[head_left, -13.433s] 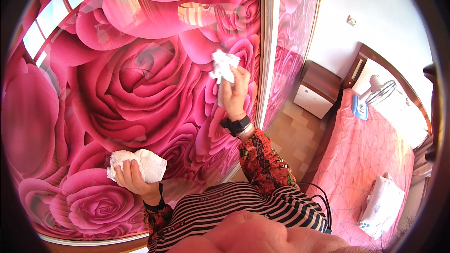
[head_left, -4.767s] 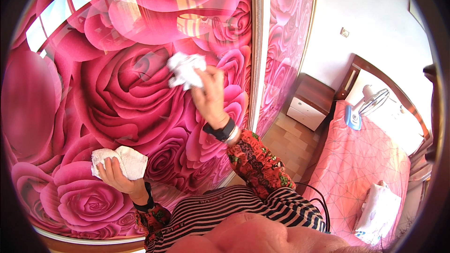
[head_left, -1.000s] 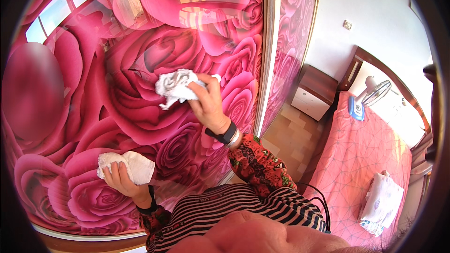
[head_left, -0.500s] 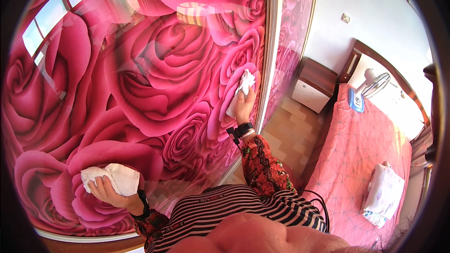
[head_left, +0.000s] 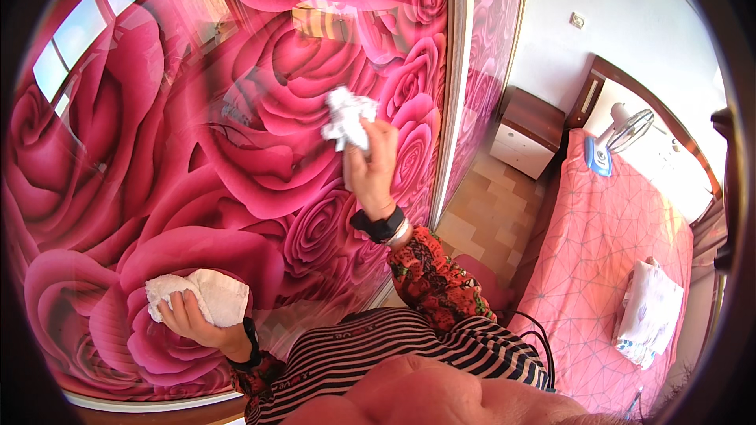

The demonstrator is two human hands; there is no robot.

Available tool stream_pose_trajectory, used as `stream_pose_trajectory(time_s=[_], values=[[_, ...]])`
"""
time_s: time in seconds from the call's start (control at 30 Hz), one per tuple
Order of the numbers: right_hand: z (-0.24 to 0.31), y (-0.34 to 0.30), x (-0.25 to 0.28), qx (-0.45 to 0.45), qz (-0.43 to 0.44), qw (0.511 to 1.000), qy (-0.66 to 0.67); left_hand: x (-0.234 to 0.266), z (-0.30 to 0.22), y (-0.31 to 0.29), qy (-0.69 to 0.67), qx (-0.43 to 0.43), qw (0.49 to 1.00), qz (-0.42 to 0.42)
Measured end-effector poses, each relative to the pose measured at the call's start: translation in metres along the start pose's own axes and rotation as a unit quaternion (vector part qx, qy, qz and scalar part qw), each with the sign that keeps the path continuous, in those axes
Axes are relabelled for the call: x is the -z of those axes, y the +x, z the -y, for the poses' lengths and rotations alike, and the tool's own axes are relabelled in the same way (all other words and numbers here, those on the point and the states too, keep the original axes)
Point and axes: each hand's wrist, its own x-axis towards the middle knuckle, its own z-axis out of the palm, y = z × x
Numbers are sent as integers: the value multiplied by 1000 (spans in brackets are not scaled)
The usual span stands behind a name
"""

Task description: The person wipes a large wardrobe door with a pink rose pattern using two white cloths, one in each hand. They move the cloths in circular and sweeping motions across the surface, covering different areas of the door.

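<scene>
A large glossy panel (head_left: 236, 189) printed with pink roses stands before me, reflecting windows. My right hand (head_left: 374, 169) grips a crumpled white cloth (head_left: 347, 120) at the panel's surface, right of its middle. Lower left, my left hand (head_left: 193, 323) has its fingers bent over a folded white cloth (head_left: 220, 297) lying against the panel. Dark bands circle both wrists, and patterned red sleeves cover my forearms.
A pale frame edge (head_left: 458, 71) bounds the panel on the right. Beyond it are a nightstand (head_left: 526, 132) with a brown top and a bed with a pink cover (head_left: 583, 283). A blue-based fan (head_left: 598, 159) and a folded pale bundle (head_left: 652, 307) rest on the bed.
My right hand has swept left and slightly up across the panel with its cloth. My left hand and its cloth have shifted a little to the right.
</scene>
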Motion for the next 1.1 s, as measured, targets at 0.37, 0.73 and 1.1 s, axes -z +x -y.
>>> stream_pose_trajectory(time_s=[0.37, 0.73, 1.1], values=[[15, -19, 3, 82, 71, 993, 40, 4, -4, 4, -7, -12, 1000, 5], [-124, -118, 42, -297, -77, 951, -46, 10, 2, -2, -23, -24, 999, 31], [-53, -91, 19, -206, -51, 976, -44, 16, 5, -6, -38, -20, 998, 46]])
